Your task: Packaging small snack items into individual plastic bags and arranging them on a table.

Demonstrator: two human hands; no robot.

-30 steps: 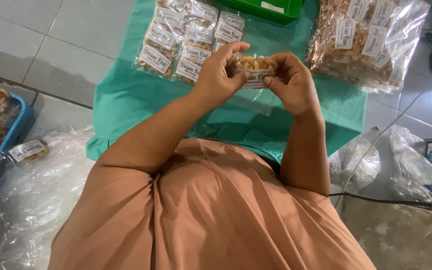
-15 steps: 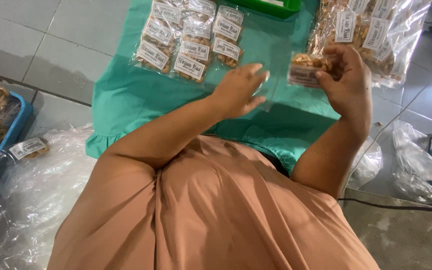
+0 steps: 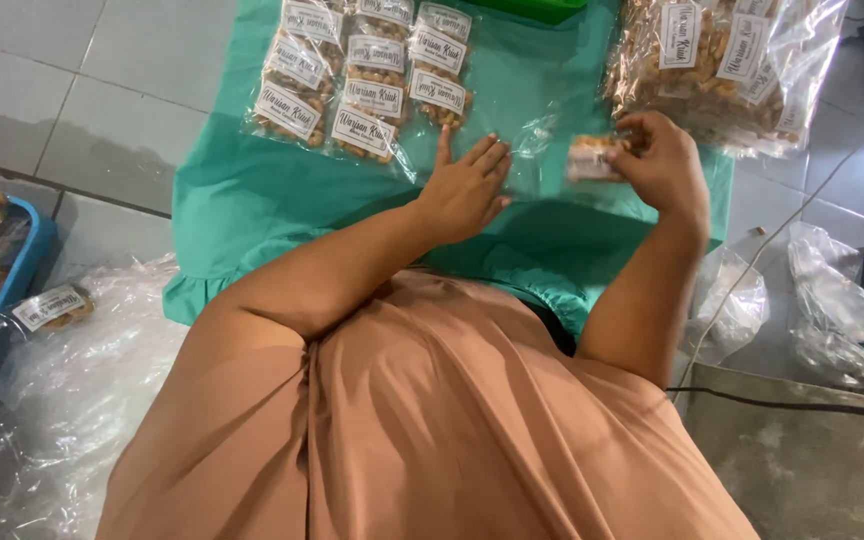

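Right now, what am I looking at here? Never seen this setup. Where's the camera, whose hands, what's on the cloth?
There is no machine here. The one picture comes from a camera worn on a person's head, looking down over their orange-brown top at their own two bare hands. The left hand lies open and flat on a green cloth spread over the tiled floor, holding nothing. The right hand has a grip on a small clear packet of brown snacks with a white label. Ahead of the left hand, labelled packets of the same kind lie in rows on the cloth. At upper right sits a large clear bag filled with more packets. At far left, a blue tray of ring-shaped snacks stands on the floor.
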